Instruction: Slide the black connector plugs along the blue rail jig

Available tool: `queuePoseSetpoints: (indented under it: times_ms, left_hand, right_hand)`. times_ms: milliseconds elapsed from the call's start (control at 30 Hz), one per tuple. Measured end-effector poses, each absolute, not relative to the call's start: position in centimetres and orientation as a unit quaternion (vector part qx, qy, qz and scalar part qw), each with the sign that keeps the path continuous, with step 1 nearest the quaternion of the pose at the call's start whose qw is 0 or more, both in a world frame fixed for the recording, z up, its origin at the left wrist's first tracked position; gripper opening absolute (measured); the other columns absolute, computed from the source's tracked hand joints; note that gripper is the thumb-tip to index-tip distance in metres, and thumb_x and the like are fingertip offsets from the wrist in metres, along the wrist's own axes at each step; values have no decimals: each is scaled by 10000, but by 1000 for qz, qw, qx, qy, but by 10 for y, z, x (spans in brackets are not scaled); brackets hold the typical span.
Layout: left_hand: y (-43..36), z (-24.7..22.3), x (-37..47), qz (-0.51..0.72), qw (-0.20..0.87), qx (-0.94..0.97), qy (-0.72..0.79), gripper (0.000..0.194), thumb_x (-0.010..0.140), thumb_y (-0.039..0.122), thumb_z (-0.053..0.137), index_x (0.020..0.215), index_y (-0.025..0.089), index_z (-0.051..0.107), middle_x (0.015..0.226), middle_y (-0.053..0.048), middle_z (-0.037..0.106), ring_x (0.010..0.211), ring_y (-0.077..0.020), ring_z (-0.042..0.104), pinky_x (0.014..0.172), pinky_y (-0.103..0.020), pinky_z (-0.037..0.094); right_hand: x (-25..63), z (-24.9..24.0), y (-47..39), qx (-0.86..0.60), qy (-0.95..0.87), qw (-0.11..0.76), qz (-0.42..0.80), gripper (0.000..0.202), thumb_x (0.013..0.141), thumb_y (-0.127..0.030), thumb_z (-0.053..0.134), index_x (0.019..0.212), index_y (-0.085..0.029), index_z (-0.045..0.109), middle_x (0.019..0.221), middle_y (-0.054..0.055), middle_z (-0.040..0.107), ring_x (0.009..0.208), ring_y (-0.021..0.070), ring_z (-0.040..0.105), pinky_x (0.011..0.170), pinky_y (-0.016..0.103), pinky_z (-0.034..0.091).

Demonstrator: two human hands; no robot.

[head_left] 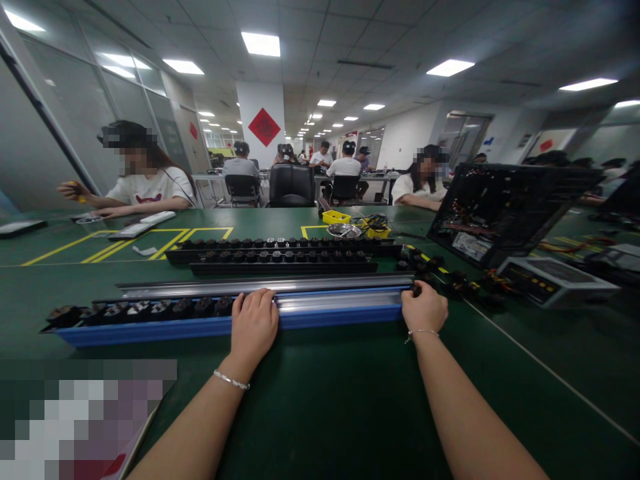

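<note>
Forearms [200,421] outstretched | left hand [256,325] closed over blue rail [345,316] | right hand [425,308] pinching black piece [417,291]

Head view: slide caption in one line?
Left hand and right hand touch a long blue trough-shaped holder bearing a row of mostly black blocky modules.

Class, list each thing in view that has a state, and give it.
Blue rail: partly filled
Black modules: lined up in its left part
Left hand: curled over the rail
Right hand: curled at its right end
Black rails: carrying modules
Computer case: open-sided
Ceiling lights: lit
</note>
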State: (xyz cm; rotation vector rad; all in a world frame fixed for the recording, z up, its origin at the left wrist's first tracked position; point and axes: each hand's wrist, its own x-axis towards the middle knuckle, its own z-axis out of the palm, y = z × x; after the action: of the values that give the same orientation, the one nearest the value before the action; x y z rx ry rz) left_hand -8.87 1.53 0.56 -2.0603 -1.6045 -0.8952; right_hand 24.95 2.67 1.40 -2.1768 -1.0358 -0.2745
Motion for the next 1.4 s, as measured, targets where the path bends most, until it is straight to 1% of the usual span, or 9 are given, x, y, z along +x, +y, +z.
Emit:
queuePoseSetpoints:
  times_ms: [133,300,433,700,867,1133,1400]
  left_hand:
    - [15,6,-88,-311,192,-733,-573,293,871,232,390,1088,185,581,1118,-88,639,1044,-241,557,1025,-448,265]
    - [15,5,-88,-313,194,-731,-574,287,870,229,395,1084,186,581,1120,-87,639,1046,-240,556,1024,-449,263]
    - [16,5,-88,-311,193,-732,-575,290,872,232,396,1094,183,576,1128,-85,635,1055,-236,554,1028,-445,258]
    - [16,5,-89,-312,196,-732,-573,288,865,222,406,1089,179,582,1123,-88,638,1045,-238,559,1024,-448,266]
    - [16,4,-88,-313,199,-733,-570,289,873,226,399,1097,175,575,1121,-85,637,1047,-232,555,1028,-441,263]
    - [16,5,-89,-319,196,-732,-569,286,862,217,405,1082,182,584,1106,-88,644,1032,-240,560,1017,-448,273]
    - [16,3,-89,-318,200,-732,-568,289,867,219,399,1088,181,582,1107,-89,642,1044,-238,558,1022,-447,271]
  right_hand:
    - [256,12,28,-837,-391,368,-108,420,738,-263,462,1105,-149,631,1023,115,649,922,264,491,781,360,387]
    - [264,9,30,-827,-393,386,-113,423,728,-258,462,1090,-126,637,995,114,655,900,263,489,799,354,381]
    - [268,8,31,-827,-389,390,-115,421,734,-259,455,1090,-125,634,1013,119,647,907,265,481,801,356,380]
    - [276,3,34,-815,-401,395,-135,408,734,-267,454,1069,-123,638,984,126,639,872,256,475,805,367,372]
    - [275,3,34,-816,-407,388,-135,403,751,-254,437,1073,-107,630,999,139,639,897,263,485,829,367,368]
    - [278,2,39,-807,-423,385,-146,384,741,-164,418,1053,-55,613,1015,174,636,948,258,528,921,385,331]
    - [288,-1,40,-814,-408,387,-147,375,760,-157,399,1070,-67,589,1067,184,608,999,273,505,897,403,341]
